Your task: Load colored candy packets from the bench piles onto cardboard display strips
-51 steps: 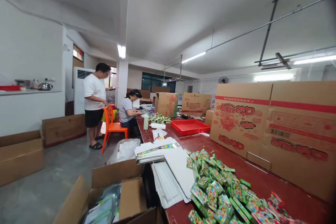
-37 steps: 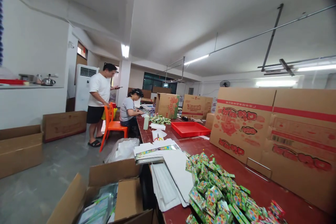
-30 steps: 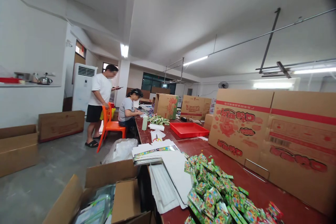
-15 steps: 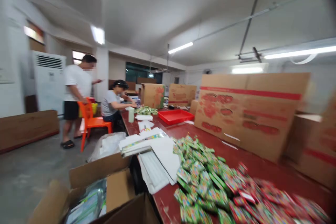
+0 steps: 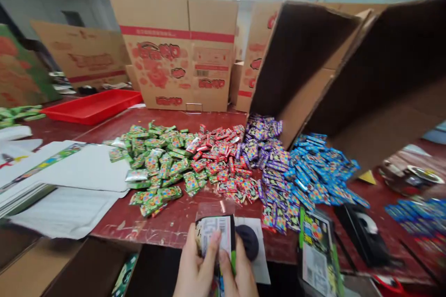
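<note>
Both my hands are low in the middle of the head view, closed round one printed plastic bag (image 5: pixel 218 232) with a clear top and a barcode label. My left hand (image 5: pixel 195 264) grips its left side, thumb on the label. From the right, my right hand (image 5: pixel 240 271) pinches it with the thumb lower down. Behind the bag lie piles of small wrapped packets: green (image 5: pixel 163 162), red (image 5: pixel 223 158), purple (image 5: pixel 272 162) and blue (image 5: pixel 320 171). A dark round object (image 5: pixel 248 242) sits on a white sheet (image 5: pixel 262 253) just right of my hands.
More printed bags (image 5: pixel 317 246) lie at the table's front edge, beside a black tape dispenser (image 5: pixel 364 232). Cardboard boxes (image 5: pixel 174 55) stand behind the piles. A red tray (image 5: pixel 94 106) and white cards (image 5: pixel 80 167) are on the left; an open carton (image 5: pixel 83 269) is below.
My view has swung right and down, from the room and two people to the tabletop piles. My hands and the bag they hold are now in sight.
</note>
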`<state>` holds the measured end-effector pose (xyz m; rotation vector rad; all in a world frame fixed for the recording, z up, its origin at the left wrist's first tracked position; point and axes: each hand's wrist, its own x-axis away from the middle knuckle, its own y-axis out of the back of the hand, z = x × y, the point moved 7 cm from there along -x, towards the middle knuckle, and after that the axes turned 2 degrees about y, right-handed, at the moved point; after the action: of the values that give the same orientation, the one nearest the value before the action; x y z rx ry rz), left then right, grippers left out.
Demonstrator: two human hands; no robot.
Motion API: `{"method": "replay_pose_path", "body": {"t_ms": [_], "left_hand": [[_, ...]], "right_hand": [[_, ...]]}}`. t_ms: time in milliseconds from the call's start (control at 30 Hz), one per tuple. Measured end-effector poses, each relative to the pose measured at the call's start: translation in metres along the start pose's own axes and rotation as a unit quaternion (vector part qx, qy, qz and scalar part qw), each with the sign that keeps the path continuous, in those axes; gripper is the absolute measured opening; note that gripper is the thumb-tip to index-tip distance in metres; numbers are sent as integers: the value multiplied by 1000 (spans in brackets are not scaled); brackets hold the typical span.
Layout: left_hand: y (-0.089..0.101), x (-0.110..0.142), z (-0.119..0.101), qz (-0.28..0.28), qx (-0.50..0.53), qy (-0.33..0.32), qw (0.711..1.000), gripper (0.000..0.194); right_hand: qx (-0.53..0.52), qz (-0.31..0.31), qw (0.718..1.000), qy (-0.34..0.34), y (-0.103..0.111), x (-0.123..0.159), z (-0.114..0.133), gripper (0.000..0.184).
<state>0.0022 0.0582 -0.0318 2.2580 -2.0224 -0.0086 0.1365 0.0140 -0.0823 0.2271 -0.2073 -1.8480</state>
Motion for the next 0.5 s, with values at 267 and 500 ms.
{"method": "replay_pose_path", "body": {"t_ms": [267, 500], "left_hand": [[-11, -19, 37, -55, 61, 133, 988, 46], [-6, -50, 53, 49, 239, 252, 936, 55]], "right_hand": [[-95, -39, 994, -23, -6, -25, -16, 59], [113, -114, 984, 72, 118, -94, -42, 38]]}}
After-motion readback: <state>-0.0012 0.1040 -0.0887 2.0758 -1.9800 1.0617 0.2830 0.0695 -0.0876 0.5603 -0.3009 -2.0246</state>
